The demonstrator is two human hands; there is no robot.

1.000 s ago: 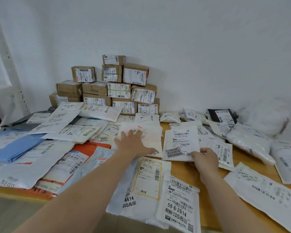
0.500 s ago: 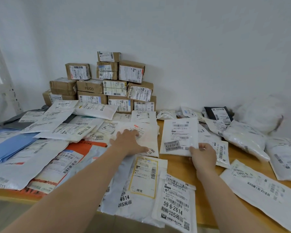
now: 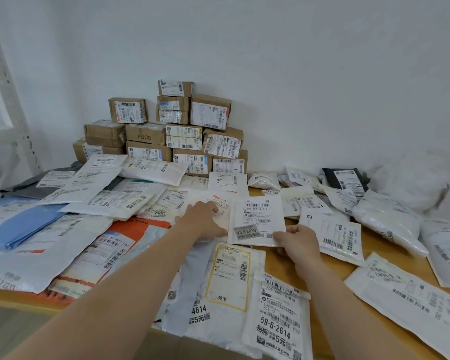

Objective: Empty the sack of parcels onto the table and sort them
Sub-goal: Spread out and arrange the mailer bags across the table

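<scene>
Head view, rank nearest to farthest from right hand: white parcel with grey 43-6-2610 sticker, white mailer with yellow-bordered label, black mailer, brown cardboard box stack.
1. white parcel with grey 43-6-2610 sticker: pinched by the right hand.
2. white mailer with yellow-bordered label: just front-left.
3. black mailer: back right.
4. brown cardboard box stack: back left, by the wall.

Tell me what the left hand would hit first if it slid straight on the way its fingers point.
Likely the small white packet lying just in front of the cardboard boxes. The left hand lies flat on a white parcel, pointing toward the back right; depth is hard to judge.
</scene>
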